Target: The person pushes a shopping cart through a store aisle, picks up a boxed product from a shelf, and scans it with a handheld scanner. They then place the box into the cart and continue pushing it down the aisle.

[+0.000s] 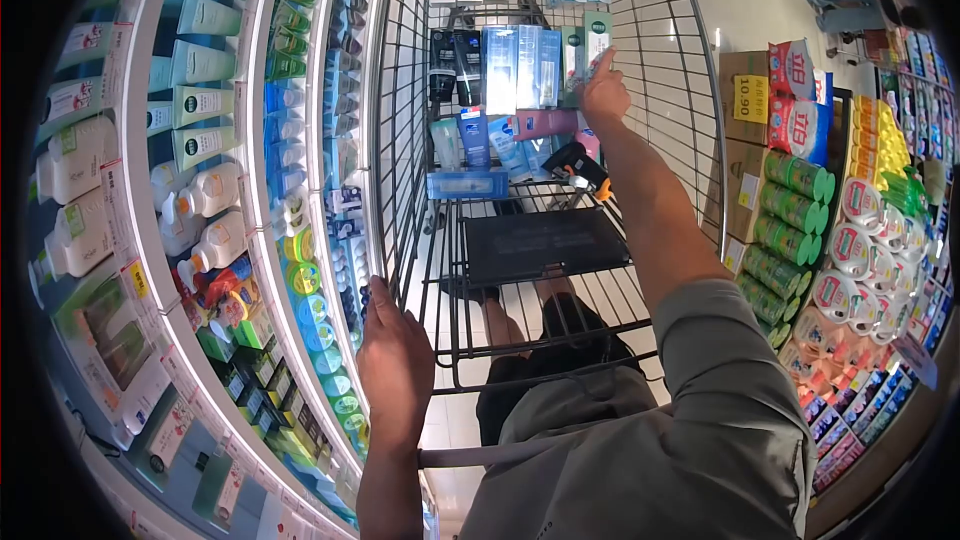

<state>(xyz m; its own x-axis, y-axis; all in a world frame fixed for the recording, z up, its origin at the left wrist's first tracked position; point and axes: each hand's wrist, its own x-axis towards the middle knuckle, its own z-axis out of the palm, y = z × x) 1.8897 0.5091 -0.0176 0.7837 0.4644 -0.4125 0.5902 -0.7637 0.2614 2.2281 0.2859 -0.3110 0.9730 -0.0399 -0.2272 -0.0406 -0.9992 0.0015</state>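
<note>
From the head camera we look down into a wire trolley [668, 70] that stands in a shop aisle, its mesh walls rising on both sides of us. Our right hand [605, 92] is stretched far forward, the grey sleeve [720, 370] pushed up above the elbow. Its index finger points up and touches a green-and-white box [597, 33], which stands upright at the right end of a row of boxes at the far end of the trolley. The grip there is loose and holds nothing (only the fingertip meets the box). Just left of that box stand taller blue boxes [500, 65], with tubes and smaller packs below them.

A black handheld scanner [577, 164] with an orange tip lies under our forearm, just above a black tray [545, 242] set in the trolley.

Our left hand [395, 365] is near us, its back to the camera, laid against the trolley's left mesh wall. We cannot tell whether its grip closes on the wire.

To the left run curved shelves with white pump bottles [75, 155] and green tubes [205, 62]. To the right are stacked green cans [795, 208] and a cardboard carton [742, 145] with a yellow price tag.
</note>
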